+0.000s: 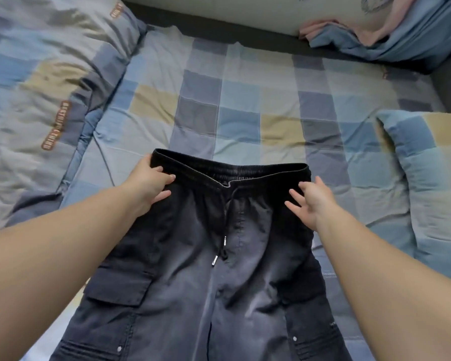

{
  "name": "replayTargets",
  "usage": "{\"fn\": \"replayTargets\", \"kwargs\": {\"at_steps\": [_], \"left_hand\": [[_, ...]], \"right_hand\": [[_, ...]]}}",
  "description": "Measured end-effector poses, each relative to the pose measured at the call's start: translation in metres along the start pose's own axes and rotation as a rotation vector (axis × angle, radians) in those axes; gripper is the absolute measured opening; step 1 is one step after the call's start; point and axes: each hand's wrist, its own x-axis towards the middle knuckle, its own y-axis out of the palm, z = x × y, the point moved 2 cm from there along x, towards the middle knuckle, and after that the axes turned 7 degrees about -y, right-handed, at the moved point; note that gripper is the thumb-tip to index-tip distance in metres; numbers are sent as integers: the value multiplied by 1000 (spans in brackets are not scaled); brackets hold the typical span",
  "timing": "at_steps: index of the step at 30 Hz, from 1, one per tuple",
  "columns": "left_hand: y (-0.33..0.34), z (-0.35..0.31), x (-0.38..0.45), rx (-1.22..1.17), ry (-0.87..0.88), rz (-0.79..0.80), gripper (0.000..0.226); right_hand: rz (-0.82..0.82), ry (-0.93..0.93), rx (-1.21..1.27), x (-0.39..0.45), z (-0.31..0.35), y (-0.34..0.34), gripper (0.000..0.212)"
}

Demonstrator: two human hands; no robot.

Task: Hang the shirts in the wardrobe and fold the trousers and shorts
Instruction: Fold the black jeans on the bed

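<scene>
Head view looks down at a bed (245, 82) with a checked sheet in blue, grey and tan squares.

Far left lies a big puffy quilt (37, 87) in the same squares, with small brown labels on it. It is bunched up along the left side of the bed.

Next comes the left hand (147, 182). It reaches out over the bed and grips the left end of the waistband. The thumb lies on top of the band and the fingers curl around the cloth under it, so this hand has hold of the trousers (206, 282).

They are dark, almost black, and lie flat on the sheet in the middle of the bed, front side up. The waistband is at the far end and the legs run down out of the bottom of the view. A drawstring (223, 243) with shiny tips hangs down the middle. Big pockets sit on both legs.

Then comes the right hand (314, 201), at the right end of the waistband. Its fingers are spread wide and straight. It holds nothing. The fingertips are at the cloth, but I cannot tell if they touch it.

Right of that lies a pillow (427, 165) in the same squares. Far back on the right sits a heap of blue and pink cloth (391, 29).
</scene>
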Motion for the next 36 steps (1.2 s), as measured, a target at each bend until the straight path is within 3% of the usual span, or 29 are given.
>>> {"fn": "replayTargets", "kwargs": {"at_steps": [3,6,10,14,22,27,29,31,33,36], "left_hand": [[-12,19,6,11,-45,20,79],[-32,51,6,100,-116,21,67],[-73,101,-2,226,-211,-12,49],[-125,145,-10,384,-208,-74,48],[-196,229,-34,685,-199,-123,64],[-210,261,-50,915,-11,-64,61],[-217,263,-55,995,57,5,67],[-220,265,-62,1093,130,116,68],[-223,271,-71,1140,125,241,63],[-223,279,-83,1095,115,348,58]], "right_hand": [[62,6,-180,6,-15,22,63],[146,18,-408,-1,-41,54,57],[376,22,-665,-26,-96,110,51],[623,-9,-863,-54,-154,170,51],[870,-305,-1296,-108,-214,260,56],[826,-325,-1646,-120,-257,285,67],[783,-301,-1704,-125,-269,296,62],[750,-287,-1717,-130,-276,303,55],[695,-262,-1701,-132,-283,306,62],[583,-320,-1497,-137,-284,302,60]]}}
